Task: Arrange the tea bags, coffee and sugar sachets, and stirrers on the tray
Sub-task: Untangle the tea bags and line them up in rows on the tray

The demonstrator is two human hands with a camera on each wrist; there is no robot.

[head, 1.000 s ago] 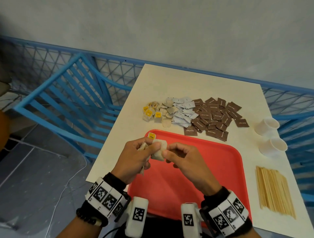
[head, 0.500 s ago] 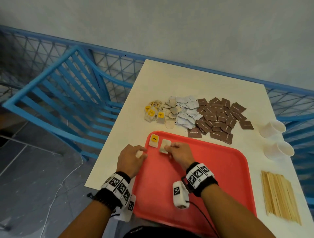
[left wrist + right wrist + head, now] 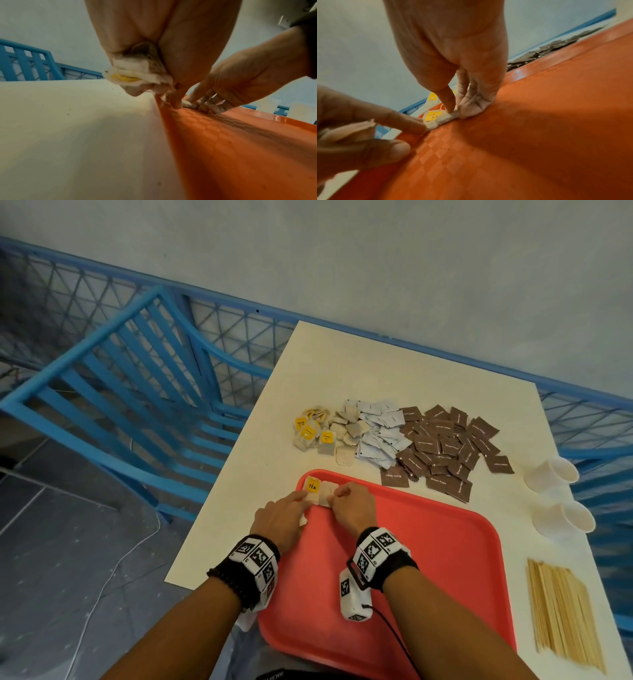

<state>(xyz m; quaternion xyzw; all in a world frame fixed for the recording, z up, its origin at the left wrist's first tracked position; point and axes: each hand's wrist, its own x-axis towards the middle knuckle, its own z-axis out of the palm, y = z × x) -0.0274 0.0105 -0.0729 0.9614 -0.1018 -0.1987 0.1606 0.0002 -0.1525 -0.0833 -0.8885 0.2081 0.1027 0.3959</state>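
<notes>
The left hand (image 3: pixel 281 520) lies at the far left corner of the red tray (image 3: pixel 445 559), its forefinger stretched out and touching the near edge of a tea bag with a yellow TEA tag (image 3: pixel 312 487), while its other fingers are curled round a small bundle of spare tea bags (image 3: pixel 135 73) tucked into the palm. The right hand (image 3: pixel 351 508) sits close beside it on the tray, thumb and bent fingertips pressing down on a second, plain tea bag (image 3: pixel 327 491) that lies flat and touches the tagged one on its right side. Both bags rest on the tray floor in that far left corner, side by side. Beyond the tray's far rim, on the cream table (image 3: pixel 376 371), lies a loose heap of tea bags (image 3: pixel 323 433), then to its right a heap of white sachets (image 3: pixel 382 433), then a spread of brown sachets (image 3: pixel 448 446). Off the tray's right side two white paper cups (image 3: pixel 558 494) lie tipped over, and nearer than them a flat bundle of wooden stirrers (image 3: pixel 561 611) rests along the tray's right edge. A blue slatted chair (image 3: pixel 137 378) stands left of the table.
</notes>
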